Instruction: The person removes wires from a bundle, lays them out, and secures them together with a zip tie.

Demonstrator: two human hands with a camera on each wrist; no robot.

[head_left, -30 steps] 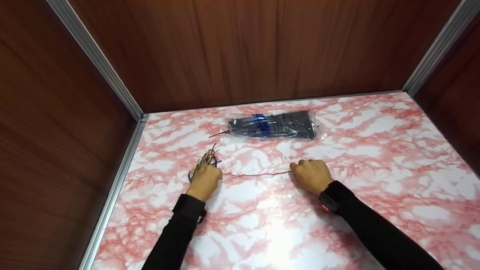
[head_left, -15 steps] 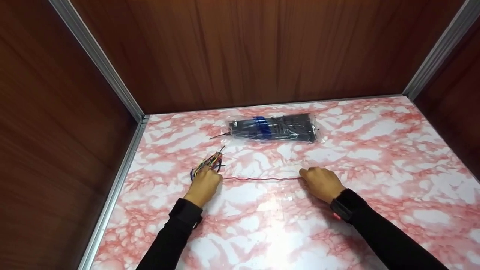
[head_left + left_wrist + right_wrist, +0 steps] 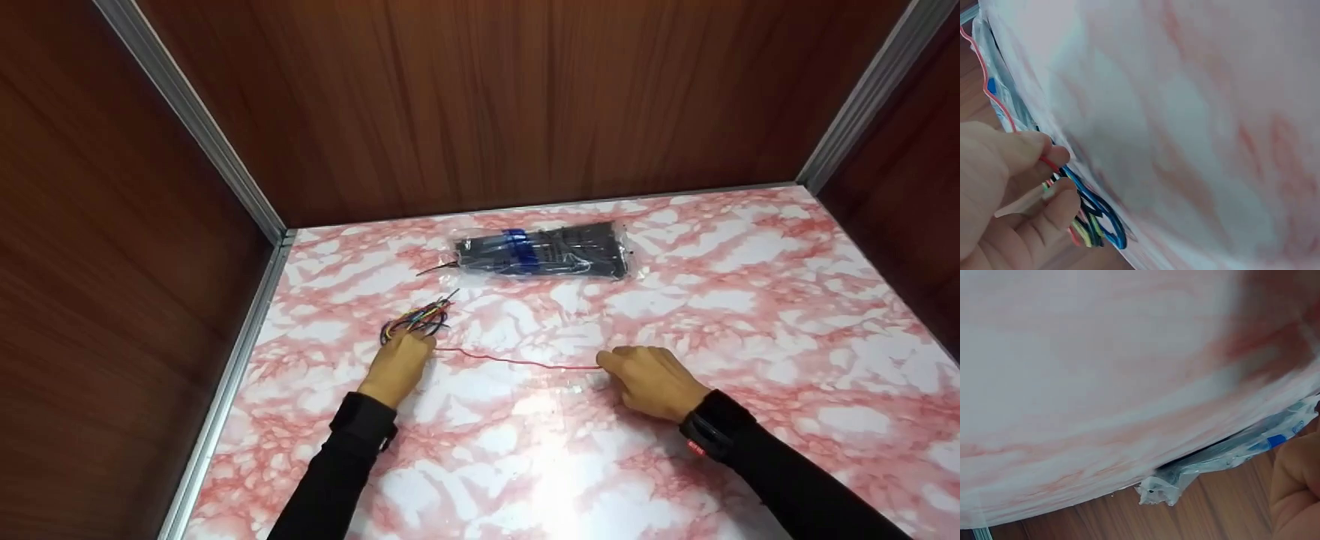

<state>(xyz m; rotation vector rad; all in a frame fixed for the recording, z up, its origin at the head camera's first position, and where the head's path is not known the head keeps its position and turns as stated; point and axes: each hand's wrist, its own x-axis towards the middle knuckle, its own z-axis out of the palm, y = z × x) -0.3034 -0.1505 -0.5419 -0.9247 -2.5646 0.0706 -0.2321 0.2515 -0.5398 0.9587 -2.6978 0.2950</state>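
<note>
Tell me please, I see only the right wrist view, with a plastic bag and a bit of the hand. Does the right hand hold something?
Observer: Yes. In the head view the right hand pinches one end of a thin red wire.
Operator: Where does the other end go?
Observer: To the left hand, which pinches it by a bunch of coloured wires.
Operator: Is the red wire tight?
Observer: It looks slightly slack, lying low over the marble table.
Operator: And the bag?
Observer: The plastic bag lies behind both hands, near the back wall; neither hand touches it.
</note>
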